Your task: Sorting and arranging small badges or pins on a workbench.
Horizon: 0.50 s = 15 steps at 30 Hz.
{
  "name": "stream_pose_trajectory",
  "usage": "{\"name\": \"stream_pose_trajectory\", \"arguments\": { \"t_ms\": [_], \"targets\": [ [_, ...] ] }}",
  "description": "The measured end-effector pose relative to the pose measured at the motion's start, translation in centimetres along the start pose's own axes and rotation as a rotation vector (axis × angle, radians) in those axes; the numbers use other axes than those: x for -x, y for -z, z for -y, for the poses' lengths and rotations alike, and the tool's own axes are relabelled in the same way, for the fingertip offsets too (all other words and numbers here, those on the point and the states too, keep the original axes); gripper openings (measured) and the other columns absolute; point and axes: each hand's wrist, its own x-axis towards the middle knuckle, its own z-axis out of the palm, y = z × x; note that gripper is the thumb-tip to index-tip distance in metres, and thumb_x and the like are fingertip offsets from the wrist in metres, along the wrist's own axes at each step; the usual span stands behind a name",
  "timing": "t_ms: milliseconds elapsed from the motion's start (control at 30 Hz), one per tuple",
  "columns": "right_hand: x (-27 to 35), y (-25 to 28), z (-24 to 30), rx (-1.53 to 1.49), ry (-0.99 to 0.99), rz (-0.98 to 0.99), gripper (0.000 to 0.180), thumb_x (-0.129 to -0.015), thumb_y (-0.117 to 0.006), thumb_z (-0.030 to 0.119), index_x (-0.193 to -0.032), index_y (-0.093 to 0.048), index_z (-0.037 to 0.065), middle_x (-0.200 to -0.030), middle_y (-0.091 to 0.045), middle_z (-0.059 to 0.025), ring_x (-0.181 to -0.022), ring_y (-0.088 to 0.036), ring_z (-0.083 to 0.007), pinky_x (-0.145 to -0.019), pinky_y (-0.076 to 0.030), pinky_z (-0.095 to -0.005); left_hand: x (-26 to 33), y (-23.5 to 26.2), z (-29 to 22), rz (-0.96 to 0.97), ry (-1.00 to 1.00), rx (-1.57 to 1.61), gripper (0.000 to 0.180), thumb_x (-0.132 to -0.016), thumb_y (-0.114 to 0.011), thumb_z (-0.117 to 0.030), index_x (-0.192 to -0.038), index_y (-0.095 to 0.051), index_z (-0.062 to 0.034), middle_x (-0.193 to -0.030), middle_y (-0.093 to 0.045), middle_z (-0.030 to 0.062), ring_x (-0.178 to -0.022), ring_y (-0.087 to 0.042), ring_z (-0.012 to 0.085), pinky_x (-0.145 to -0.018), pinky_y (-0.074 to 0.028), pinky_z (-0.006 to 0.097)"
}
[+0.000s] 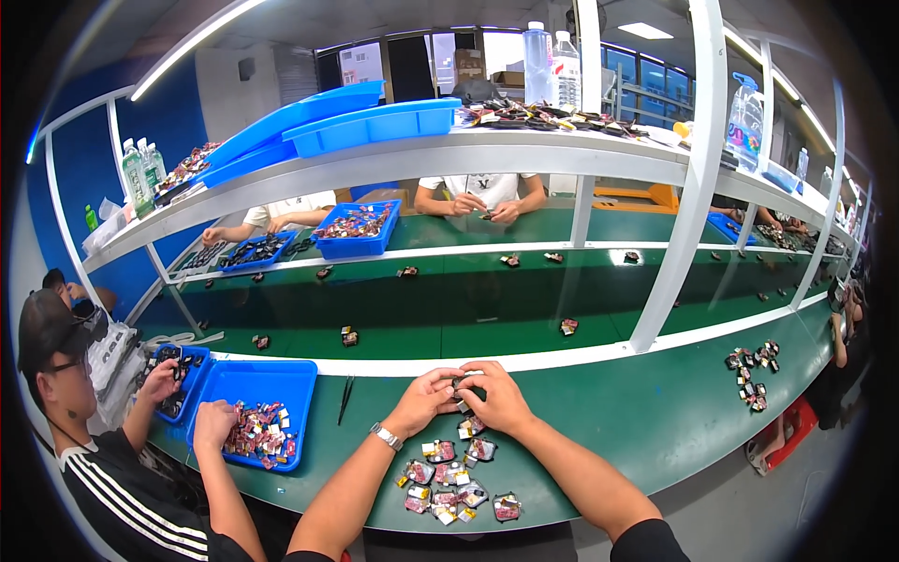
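Above the green worktop, my left hand and my right hand come together, fingers closed round one small dark electronic unit. Most of that unit is hidden behind my fingers. Between my forearms lies a loose group of similar small units, black-cased with red, white and yellow parts showing. One unit sits slightly apart, near the front edge. Left of my left hand, a pair of dark tweezers rests on the worktop.
A co-worker at the left reaches into a blue tray of small parts. Beyond the white rail, scattered units lie on a green belt. A white post rises ahead right; more units lie right.
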Motion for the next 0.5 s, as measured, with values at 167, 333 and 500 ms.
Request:
{"name": "stream_pose_trajectory", "arguments": {
  "t_ms": [167, 333, 500],
  "targets": [
    [0.30, -0.67, -0.07, 0.005, -0.004, -0.042, 0.011, -0.081, -0.066, 0.012, -0.090, -0.070, 0.007, -0.115, -0.061, -0.0076, -0.111, -0.054, -0.0282, -0.095, -0.046, -0.0374, -0.01, 0.28, 0.23, 0.014, 0.001, 0.021, 0.032, -0.097, -0.052, -0.008, -0.129, -0.050, -0.0052, -0.118, -0.059, 0.0074, -0.109, -0.060, 0.0163, -0.092, -0.052, 0.032],
    [0.39, -0.96, -0.42, -0.046, -0.017, -0.060, 0.013, -0.081, -0.068, 0.013, -0.093, -0.072, 0.008, -0.114, -0.062, -0.0075, -0.111, -0.055, -0.0283, -0.094, -0.046, -0.0377, -0.06, 0.62, 0.44, 0.008, 0.008, 0.036, 0.032, -0.097, -0.052, -0.008, -0.129, -0.050, -0.0048, -0.118, -0.059, 0.0075, -0.109, -0.060, 0.0166, -0.092, -0.052, 0.033],
    [0.47, -1.15, -0.81, -0.064, -0.065, -0.038, 0.016, -0.081, -0.069, 0.014, -0.096, -0.073, 0.009, -0.117, -0.062, -0.0068, -0.112, -0.055, -0.0274, -0.096, -0.045, -0.0377, -0.01, 0.54, 0.46, 0.016, -0.009, 0.050, 0.032, -0.097, -0.053, -0.009, -0.128, -0.050, -0.0046, -0.116, -0.059, 0.0073, -0.108, -0.060, 0.0169, -0.092, -0.052, 0.032]
  ]
}}
